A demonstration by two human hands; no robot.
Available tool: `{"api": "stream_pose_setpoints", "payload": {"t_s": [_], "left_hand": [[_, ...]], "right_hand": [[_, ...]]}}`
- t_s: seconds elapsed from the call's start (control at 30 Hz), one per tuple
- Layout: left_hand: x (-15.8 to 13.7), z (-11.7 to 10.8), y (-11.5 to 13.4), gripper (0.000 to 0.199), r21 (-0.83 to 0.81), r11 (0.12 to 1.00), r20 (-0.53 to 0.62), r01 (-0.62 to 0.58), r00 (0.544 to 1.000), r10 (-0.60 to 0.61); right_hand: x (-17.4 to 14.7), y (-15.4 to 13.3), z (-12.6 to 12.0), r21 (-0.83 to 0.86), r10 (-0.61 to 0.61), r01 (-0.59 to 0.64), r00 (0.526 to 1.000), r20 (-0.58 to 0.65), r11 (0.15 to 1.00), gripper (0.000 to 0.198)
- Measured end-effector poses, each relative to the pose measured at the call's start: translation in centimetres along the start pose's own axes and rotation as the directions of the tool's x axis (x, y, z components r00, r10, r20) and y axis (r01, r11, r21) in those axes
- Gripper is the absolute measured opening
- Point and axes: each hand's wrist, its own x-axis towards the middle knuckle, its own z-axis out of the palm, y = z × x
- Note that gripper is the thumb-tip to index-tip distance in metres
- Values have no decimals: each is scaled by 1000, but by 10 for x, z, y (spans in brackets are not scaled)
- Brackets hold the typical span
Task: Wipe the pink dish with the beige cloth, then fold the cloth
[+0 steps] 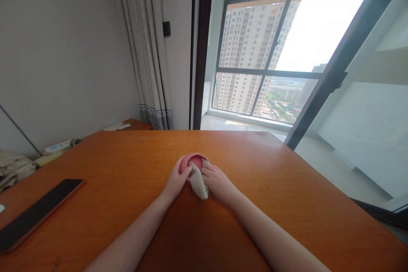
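A small pink bowl (195, 161) is held above the middle of the wooden table (229, 146), its hollow side tilted toward me. My left hand (175, 181) grips the bowl's left side, the thumb lying near the rim. A greyish-white cloth (199, 184) is tucked partly into the bowl and hangs down over its near edge. My right hand (218, 182) is closed on the cloth at the bowl's right side, fingers bent. The hands and cloth hide the bowl's lower part.
A dark, flat device like a phone or tablet (38, 214) lies on the table at the left. Beyond the left edge are a white power strip (59, 146) and crumpled fabric (14, 168). A curtain (145, 46) hangs behind, beside a doorway and large window.
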Motion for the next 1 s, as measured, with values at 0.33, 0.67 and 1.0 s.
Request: {"api": "stream_pose_setpoints", "payload": {"t_s": [0.33,0.67,1.0], "left_hand": [[-14,13,4,43,-86,994,-42,67,997,-71],[-11,9,7,56,-137,987,-1,83,997,-84],[-22,24,8,57,-326,937,8,125,992,-129]], "right_hand": [[-1,-3,-1,-14,32,-33,998,-51,999,15],[2,-6,-13,-38,87,-86,995,50,996,13],[1,-8,1,11,94,-93,993,-64,996,15]]}}
